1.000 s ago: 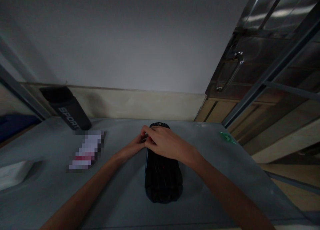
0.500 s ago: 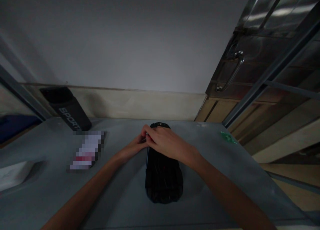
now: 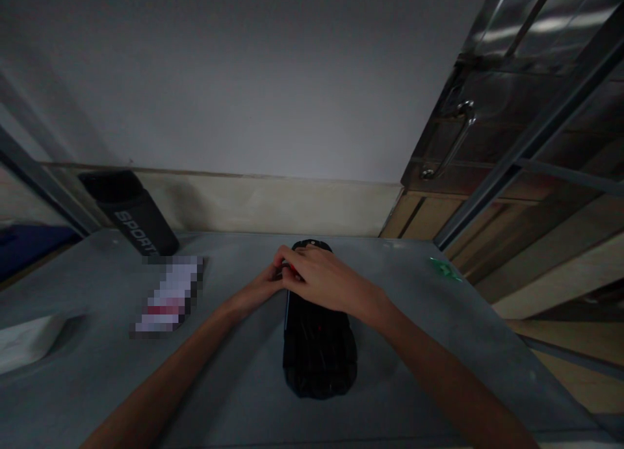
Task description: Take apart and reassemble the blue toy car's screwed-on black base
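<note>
Curling left hand [image 3: 267, 283] and right hand [image 3: 322, 275] together over the far end of a black, ridged, round-cornered object [image 3: 320, 351] lying on the smooth grey desk [image 3: 234, 384]; hiding each grip's state.

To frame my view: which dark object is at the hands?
The black elongated object, right hand over its far end, left hand beside it; the dark cylindrical bottle lettered SPORT stands apart, leftward.

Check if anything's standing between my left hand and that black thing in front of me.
Nothing visible does: the left hand is right at the far left edge of the black object. The right hand lies over its far end, and the dark SPORT item is off to the left.
</note>
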Demonstrator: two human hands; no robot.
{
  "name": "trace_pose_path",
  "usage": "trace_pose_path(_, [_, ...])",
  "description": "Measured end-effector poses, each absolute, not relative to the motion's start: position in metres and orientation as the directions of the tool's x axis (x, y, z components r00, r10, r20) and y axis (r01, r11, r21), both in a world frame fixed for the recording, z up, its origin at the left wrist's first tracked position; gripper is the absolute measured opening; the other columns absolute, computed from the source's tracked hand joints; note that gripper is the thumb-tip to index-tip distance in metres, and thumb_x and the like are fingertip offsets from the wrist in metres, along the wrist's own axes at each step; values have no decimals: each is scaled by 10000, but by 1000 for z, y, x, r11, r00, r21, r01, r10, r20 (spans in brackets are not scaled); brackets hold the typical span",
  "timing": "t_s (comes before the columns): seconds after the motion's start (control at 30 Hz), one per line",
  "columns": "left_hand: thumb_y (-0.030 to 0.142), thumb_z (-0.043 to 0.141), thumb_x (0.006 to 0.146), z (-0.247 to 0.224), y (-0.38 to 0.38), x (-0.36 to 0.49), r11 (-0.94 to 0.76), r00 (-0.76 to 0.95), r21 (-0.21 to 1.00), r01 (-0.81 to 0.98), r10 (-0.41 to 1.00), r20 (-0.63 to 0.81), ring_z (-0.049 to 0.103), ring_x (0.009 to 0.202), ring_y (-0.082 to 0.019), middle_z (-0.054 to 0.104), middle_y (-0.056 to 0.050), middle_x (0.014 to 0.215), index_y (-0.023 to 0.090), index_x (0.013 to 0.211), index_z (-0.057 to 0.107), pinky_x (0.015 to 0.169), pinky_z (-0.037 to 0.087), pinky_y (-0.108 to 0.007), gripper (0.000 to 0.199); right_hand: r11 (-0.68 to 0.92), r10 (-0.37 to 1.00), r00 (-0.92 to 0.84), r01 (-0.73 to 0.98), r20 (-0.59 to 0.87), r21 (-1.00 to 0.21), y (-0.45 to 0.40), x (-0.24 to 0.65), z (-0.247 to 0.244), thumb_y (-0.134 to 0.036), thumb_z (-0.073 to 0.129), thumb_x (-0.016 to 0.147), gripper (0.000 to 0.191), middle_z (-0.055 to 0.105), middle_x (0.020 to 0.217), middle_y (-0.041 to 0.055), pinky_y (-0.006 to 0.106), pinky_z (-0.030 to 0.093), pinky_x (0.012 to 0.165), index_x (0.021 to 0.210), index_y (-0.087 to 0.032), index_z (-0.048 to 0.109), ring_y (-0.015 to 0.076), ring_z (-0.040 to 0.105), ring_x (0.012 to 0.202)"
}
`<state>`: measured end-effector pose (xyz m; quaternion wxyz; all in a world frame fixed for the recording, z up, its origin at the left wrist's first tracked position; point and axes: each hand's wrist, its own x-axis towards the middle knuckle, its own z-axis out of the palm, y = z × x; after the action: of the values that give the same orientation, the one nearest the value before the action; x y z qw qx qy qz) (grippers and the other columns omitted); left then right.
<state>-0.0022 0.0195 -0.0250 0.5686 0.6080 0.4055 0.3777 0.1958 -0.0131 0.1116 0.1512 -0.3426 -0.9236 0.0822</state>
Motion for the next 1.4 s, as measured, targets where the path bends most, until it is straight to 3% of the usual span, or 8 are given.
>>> trace_pose_path(0.23, [364,777,828,-16,16,-1,-48,399,995,90,917,8,631,1434,-350,774,-106,1316,194,1392,683,1202,490,-430,597,770,632,-745,572,215,-282,-15,194,114,-183,608,1052,196,777,997,82,337,502,861,1237,-177,670,223,694,915])
trace_pose_path(0.4, [403,764,855,-11,13,0,-14,371,996,91,928,-21,601,1470,-351,747,-124,1421,187,1379,666,1222,470,-422,575,739,668,-718,610,195,-287,-14,195,113,-211,497,1128,211,768,950,87,361,516,846,1228,-174,679,236,703,883])
trace_pose_path(0.57, [399,776,855,-4,10,1,-31,391,996,85,920,-5,591,1482,-330,728,-92,1459,208,1443,620,1231,455,-407,638,764,635,-738,556,229,-327,-11,198,110,-142,578,1059,179,765,1058,99,377,520,970,1219,-180,651,238,693,1023])
trace_pose_path(0.73, [344,772,835,-9,13,1,-16,376,998,65,927,-10,589,1487,-340,748,-89,1427,223,1425,649,1216,462,-405,615,747,661,-723,606,203,-275,-13,196,112,-172,481,1120,195,776,1038,107,402,521,968,1238,-173,636,237,712,963])
trace_pose_path(0.9, [329,776,808,-16,16,0,-21,384,997,80,923,-11,654,1399,-342,748,-109,1418,233,1443,632,1186,489,-421,658,774,625,-745,551,233,-313,-15,197,113,-134,570,1055,224,763,1120,107,382,522,974,1268,-195,602,242,694,1080])
trace_pose_path(1.07, [351,799,842,-14,15,0,-20,383,998,64,924,-6,597,1470,-355,709,-124,1497,228,1516,582,1201,478,-417,719,756,653,-722,606,230,-247,-13,196,107,-180,474,1121,200,764,1029,100,389,519,941,1264,-180,614,237,706,959])
trace_pose_path(1.2, [361,793,853,-17,16,-1,-29,410,998,52,912,6,606,1447,-356,689,-156,1511,209,1533,552,1229,454,-464,737,780,621,-749,561,231,-279,-14,195,109,-138,545,1068,219,756,1052,98,359,513,957,1278,-167,600,226,701,1010])
trace_pose_path(1.4, [448,787,858,-20,17,-2,-29,395,995,92,919,-10,592,1438,-376,735,-133,1435,209,1391,653,1230,448,-477,599,760,649,-723,600,236,-250,-15,195,112,-205,516,1105,175,763,977,77,376,506,879,1221,-206,647,235,688,898])
